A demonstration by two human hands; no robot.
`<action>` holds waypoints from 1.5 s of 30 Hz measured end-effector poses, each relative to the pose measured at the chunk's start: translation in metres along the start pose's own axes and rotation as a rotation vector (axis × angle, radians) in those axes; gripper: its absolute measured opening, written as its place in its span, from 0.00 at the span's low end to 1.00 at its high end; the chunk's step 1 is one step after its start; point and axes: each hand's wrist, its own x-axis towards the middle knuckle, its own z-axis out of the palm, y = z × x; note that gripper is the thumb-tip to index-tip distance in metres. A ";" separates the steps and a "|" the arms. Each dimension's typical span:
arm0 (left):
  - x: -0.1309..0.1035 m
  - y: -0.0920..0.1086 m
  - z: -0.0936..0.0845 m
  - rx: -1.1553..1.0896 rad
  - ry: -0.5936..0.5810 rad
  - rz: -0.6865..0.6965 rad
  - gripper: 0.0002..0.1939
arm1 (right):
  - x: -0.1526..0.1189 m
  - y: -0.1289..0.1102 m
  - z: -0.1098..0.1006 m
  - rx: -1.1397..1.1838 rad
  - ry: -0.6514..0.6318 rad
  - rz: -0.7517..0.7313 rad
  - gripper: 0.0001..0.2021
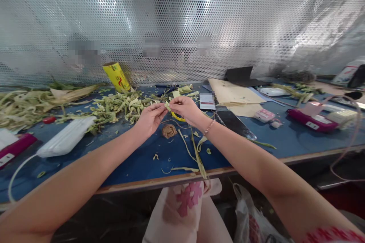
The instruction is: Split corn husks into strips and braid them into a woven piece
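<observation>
Both hands meet above the blue table [148, 155], fingertips pinching a small pale-green leaf strip [167, 105]. My left hand [150, 118] is closed on the strip from the left. From the right, my right hand [186, 111] grips the same strip between thumb and fingers, which partly cover it. A brown coil [169, 131] that looks like twine lies just below the hands. Part of a yellow ring-like item [178, 117] shows beneath the right fingers. Left of the hands spreads a pile of curled green leaf strips [122, 107]. Long loose strips [198, 155] trail to the table's front edge.
A perforated metal panel [171, 19] borders the back. A yellow tube [116, 76] leans there. White power strip [67, 136] and more leaves [25, 106] lie left. Right are a phone [236, 124], brown paper [235, 93] and a magenta power strip [312, 119]. A plastic bag [251, 212] hangs below.
</observation>
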 end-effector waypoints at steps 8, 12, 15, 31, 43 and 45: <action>0.001 -0.002 -0.003 0.010 0.008 0.009 0.04 | 0.000 0.000 0.001 0.009 0.022 -0.003 0.07; 0.001 -0.003 -0.004 0.017 0.007 0.036 0.05 | 0.003 0.003 -0.001 -0.020 0.024 -0.038 0.07; 0.002 -0.004 -0.004 0.021 -0.004 0.055 0.06 | 0.003 0.004 -0.002 -0.088 0.038 -0.081 0.06; 0.001 -0.005 0.000 0.027 0.080 0.034 0.09 | 0.002 0.008 -0.002 -0.412 0.052 -0.302 0.07; 0.000 0.004 0.001 0.123 -0.035 0.057 0.07 | 0.001 0.008 0.001 -0.101 -0.020 -0.178 0.04; 0.001 0.003 0.001 0.119 -0.059 0.063 0.06 | -0.001 0.005 0.002 -0.057 -0.028 -0.154 0.04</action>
